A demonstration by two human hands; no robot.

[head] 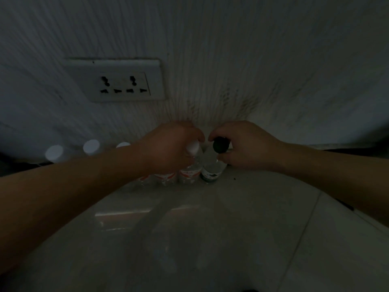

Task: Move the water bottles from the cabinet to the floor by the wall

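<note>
The scene is dim. A row of clear water bottles stands on the pale floor against the wall. My left hand (168, 146) grips the neck of a white-capped bottle with a red label (190, 170). Right beside it stands a dark-capped bottle with a green label (211, 169), and my right hand (242, 147) holds it near the cap with curled fingers. Further white caps (91, 146) of other bottles show to the left, their bodies hidden behind my left forearm.
A white double wall socket (117, 81) sits on the ribbed wall above the row at left. Glossy floor tiles (210, 228) spread toward me. A dark strip runs along the wall's foot at right (357, 153).
</note>
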